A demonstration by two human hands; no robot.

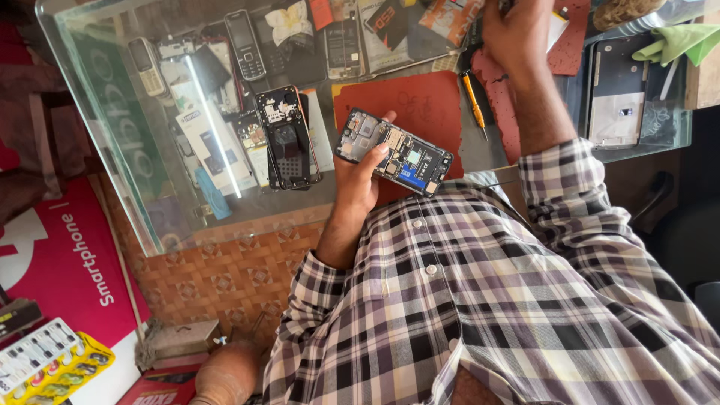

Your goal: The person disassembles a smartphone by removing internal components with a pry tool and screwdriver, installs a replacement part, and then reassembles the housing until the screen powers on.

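Smartphone (393,152), back cover already off and circuit board bare, sits gripped in the left hand (358,182) above the glass worktop (112,112), while the right hand (516,31) reaches far across, its grip hidden, reassembly seemingly pending.

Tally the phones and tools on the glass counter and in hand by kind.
Opened phones with the back off: 2, one in the left hand at, one on the counter
Keypad phones: 2
Orange screwdrivers: 1
Total: 5
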